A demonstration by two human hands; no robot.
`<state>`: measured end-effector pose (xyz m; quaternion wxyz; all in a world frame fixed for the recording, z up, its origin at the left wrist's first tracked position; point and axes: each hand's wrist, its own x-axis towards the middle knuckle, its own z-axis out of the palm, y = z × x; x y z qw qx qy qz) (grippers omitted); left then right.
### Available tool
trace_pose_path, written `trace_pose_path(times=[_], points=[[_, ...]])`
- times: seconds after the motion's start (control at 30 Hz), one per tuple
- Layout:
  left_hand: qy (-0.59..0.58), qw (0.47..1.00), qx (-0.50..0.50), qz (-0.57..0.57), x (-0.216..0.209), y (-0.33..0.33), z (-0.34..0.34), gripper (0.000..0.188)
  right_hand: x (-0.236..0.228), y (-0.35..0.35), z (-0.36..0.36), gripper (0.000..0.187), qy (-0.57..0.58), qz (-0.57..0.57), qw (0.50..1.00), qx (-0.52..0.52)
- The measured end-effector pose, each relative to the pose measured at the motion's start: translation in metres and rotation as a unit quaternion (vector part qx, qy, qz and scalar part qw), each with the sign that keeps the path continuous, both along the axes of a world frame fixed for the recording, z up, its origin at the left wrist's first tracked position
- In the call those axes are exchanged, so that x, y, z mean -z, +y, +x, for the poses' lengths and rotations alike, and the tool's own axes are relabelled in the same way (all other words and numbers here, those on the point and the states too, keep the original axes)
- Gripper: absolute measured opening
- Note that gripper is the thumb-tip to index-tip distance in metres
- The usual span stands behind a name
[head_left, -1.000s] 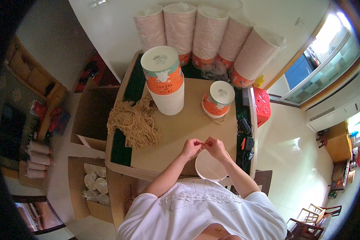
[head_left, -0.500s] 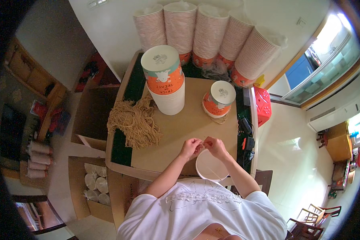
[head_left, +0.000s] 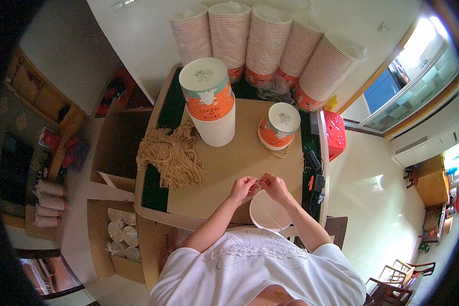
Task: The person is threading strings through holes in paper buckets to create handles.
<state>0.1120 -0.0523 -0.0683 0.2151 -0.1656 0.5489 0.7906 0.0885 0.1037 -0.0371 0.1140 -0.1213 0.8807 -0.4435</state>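
A white paper bucket [head_left: 269, 215] stands with its mouth up at the table's near edge, close against my shirt. Just over its far rim, my left hand [head_left: 244, 189] and my right hand [head_left: 275, 187] meet, fingertips pinched together on a thin cord. A strand of cord [head_left: 273, 218] runs across the bucket's mouth. What the fingertips do with the cord end is too small to make out. To the left lies a loose heap of tan cords [head_left: 172, 157].
A tall stack of paper buckets [head_left: 209, 109] stands upside down beyond the heap, a shorter stack [head_left: 279, 125] to its right. Several bagged bucket stacks [head_left: 270, 43] line the wall. A black device [head_left: 317, 182] lies by the right edge. A cardboard box [head_left: 118, 237] is at lower left.
Both hands stay at the bucket's far rim, with only slight finger movement. The cord strand across the bucket's mouth has shifted a little.
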Motion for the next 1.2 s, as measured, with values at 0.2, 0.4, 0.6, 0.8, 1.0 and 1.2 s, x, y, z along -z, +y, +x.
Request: trace_pose_path(times=[0.2,0.4,0.6,0.8,1.0,1.2], points=[[0.055,0.998,0.002,-0.018,-0.006,0.000,0.004,0.012,-0.006,0.002,-0.001,0.009,-0.010,0.013,0.999,-0.038],[0.137,0.989,0.002,-0.046,0.003,0.000,0.006,0.015,-0.003,0.003,-0.002,0.009,-0.013,0.009,0.999,-0.039],[0.142,0.989,-0.007,-0.051,0.002,0.001,0.006,0.015,-0.005,0.001,0.000,0.009,-0.001,-0.004,0.999,-0.036],[0.126,0.990,-0.019,-0.066,-0.007,0.003,0.005,0.007,0.000,0.003,-0.001,0.010,-0.013,-0.003,0.999,-0.044],[0.139,0.979,-0.034,-0.144,-0.003,0.002,0.003,0.008,-0.004,0.001,0.000,0.007,-0.036,-0.009,0.999,-0.037],[0.372,0.809,-0.040,-0.455,-0.005,0.010,0.001,0.014,0.007,-0.002,0.002,0.007,0.107,0.050,0.991,-0.061]])
